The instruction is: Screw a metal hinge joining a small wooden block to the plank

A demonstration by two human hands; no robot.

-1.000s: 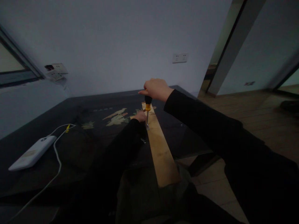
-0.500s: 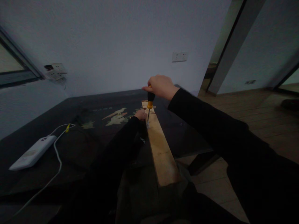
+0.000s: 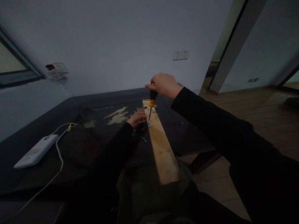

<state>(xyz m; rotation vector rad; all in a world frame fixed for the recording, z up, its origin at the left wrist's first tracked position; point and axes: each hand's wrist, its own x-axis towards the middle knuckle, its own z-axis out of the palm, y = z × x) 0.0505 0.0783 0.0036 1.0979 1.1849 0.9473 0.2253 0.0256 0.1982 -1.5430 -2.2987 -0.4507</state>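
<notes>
My right hand is closed around the black and yellow handle of a screwdriver, held nearly upright. The shaft points down to a small shiny metal piece on a long, light wooden board; its exact kind is too small to make out. My left hand is at the board's left edge beside the screwdriver tip, with its fingers bent against the wood. Several thin silver screws or nails lie on the dark table left of the board.
The dark table bears a painted flower and bird pattern. On its left lies a white power bank with a white cable. The board's near end overhangs the table edge towards my lap. A wall with sockets stands behind.
My left hand has drawn back slightly along the board's edge, showing more of its back and fingers. My right hand remains on the screwdriver, its tip at the same metal piece. The view shifts slightly.
</notes>
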